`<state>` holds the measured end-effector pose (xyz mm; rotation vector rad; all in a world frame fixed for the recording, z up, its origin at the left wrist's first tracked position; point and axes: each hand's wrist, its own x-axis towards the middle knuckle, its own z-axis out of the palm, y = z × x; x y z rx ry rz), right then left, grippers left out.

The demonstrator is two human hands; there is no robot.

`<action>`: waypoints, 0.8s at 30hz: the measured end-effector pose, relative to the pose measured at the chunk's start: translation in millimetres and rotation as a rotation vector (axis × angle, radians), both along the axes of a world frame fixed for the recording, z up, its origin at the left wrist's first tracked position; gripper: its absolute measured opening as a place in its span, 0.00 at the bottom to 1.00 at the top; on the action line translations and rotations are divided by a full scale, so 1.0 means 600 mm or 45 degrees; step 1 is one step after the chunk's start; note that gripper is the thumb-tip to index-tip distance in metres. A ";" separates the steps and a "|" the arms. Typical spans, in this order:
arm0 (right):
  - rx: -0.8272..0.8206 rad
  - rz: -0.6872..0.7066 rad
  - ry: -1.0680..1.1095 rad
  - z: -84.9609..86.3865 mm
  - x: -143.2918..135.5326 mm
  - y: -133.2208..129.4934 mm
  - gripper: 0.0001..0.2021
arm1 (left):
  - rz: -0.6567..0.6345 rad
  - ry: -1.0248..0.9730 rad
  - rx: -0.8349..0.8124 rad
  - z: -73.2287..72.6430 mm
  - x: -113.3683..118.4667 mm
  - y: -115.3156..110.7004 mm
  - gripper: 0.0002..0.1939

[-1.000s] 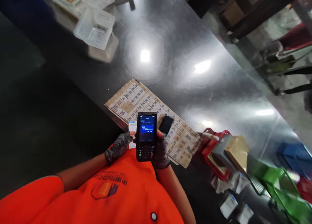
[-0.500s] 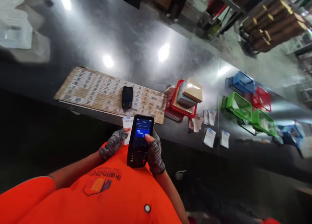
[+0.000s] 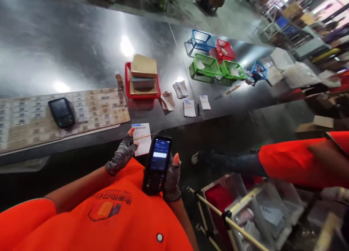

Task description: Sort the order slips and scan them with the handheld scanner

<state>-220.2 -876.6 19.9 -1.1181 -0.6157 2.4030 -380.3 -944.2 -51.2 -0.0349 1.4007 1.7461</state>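
My right hand (image 3: 172, 178), in a grey fingerless glove, grips a black handheld scanner (image 3: 157, 163) with its screen lit; the thumb is raised beside the screen. Pinched in my gloved left hand (image 3: 124, 152) is a bundle of white paper slips (image 3: 142, 139), a rubber band round it and a barcode on top. The bundle is just left of the scanner, in front of the table's near edge. A second scanner (image 3: 61, 112) lies on a flat cardboard sheet (image 3: 92, 114) covered with barcode labels.
On the dark metal table (image 3: 89, 58) a red basket (image 3: 128, 85) holds stacked boxes. Paper bundles (image 3: 189, 108) lie to its right, with green baskets (image 3: 205, 65) beyond. A cart (image 3: 215, 207) with clear bins and a co-worker's orange sleeve (image 3: 289, 163) are at right.
The view has swung right, bringing the cart and a co-worker into sight. The paper bundle has come out from behind the scanner to its left. My right thumb has lifted off the screen.
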 end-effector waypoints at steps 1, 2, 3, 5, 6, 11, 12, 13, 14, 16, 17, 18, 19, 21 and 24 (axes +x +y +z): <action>-0.039 -0.022 0.018 -0.002 0.010 0.010 0.35 | -0.027 0.012 -0.007 -0.003 0.002 0.016 0.58; -0.090 -0.040 0.037 -0.004 0.018 0.020 0.36 | -0.040 0.014 -0.017 -0.005 0.003 0.033 0.62; -0.141 -0.058 0.051 -0.006 0.026 0.032 0.36 | -0.042 0.005 -0.019 -0.007 0.004 0.050 0.64; -0.212 -0.077 0.053 -0.010 0.038 0.061 0.35 | -0.079 -0.031 0.015 -0.009 0.003 0.086 0.62; -0.229 -0.066 0.042 -0.011 0.043 0.078 0.34 | -0.125 -0.055 0.046 -0.011 0.003 0.105 0.58; -0.217 -0.112 -0.085 -0.013 0.072 0.178 0.35 | -0.250 -0.169 0.122 -0.021 0.014 0.220 0.40; -0.196 -0.134 -0.110 -0.011 0.078 0.198 0.36 | -0.253 -0.177 0.146 -0.021 0.017 0.243 0.37; -0.171 -0.154 -0.129 -0.010 0.085 0.218 0.37 | -0.265 -0.178 0.174 -0.018 0.020 0.265 0.35; -0.154 -0.164 -0.142 -0.009 0.091 0.237 0.37 | -0.285 -0.176 0.202 -0.014 0.022 0.285 0.32; -0.132 -0.173 -0.159 -0.007 0.101 0.271 0.38 | -0.321 -0.168 0.249 0.000 0.022 0.318 0.30; -0.120 -0.180 -0.170 -0.007 0.104 0.287 0.38 | -0.336 -0.164 0.262 0.008 0.021 0.331 0.29; -0.108 -0.183 -0.187 -0.009 0.106 0.302 0.37 | -0.341 -0.159 0.263 0.016 0.020 0.342 0.28; -0.098 -0.175 -0.211 -0.011 0.107 0.317 0.36 | -0.338 -0.156 0.256 0.023 0.018 0.351 0.27; -0.077 -0.141 -0.284 -0.020 0.105 0.345 0.35 | -0.309 -0.153 0.221 0.033 0.015 0.364 0.25; -0.076 -0.072 -0.360 -0.050 0.096 0.394 0.32 | -0.190 -0.146 0.182 0.039 0.017 0.377 0.24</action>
